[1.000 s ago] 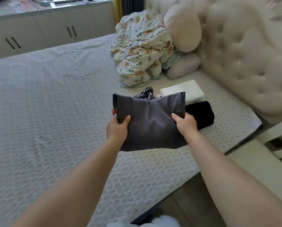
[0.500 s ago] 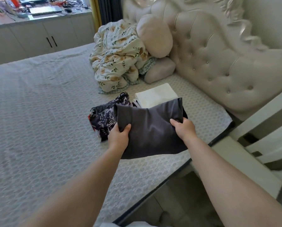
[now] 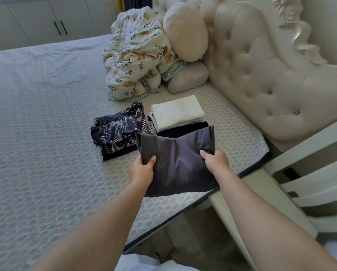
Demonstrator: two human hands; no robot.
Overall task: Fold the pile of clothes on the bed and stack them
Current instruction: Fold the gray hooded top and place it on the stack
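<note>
I hold a folded dark grey garment (image 3: 178,161) in the air above the bed's near edge. My left hand (image 3: 142,169) grips its left side, thumb on top. My right hand (image 3: 215,160) grips its right side. Behind the garment a folded black piece (image 3: 183,129) lies on the bed, partly hidden by the grey one. A folded white piece (image 3: 176,112) sits just beyond the black one. To the left lies a dark navy patterned garment (image 3: 120,132), loosely bunched.
The grey textured bedspread (image 3: 42,124) stretches out to the left. A crumpled floral duvet (image 3: 136,53) and beige pillows (image 3: 185,32) lie against the tufted headboard (image 3: 261,71). White cabinets (image 3: 36,18) stand at the back. A white nightstand (image 3: 310,173) is at the right.
The view swung right and my hands carried the grey garment toward the black and white folded pieces. The navy patterned garment came into sight on the left.
</note>
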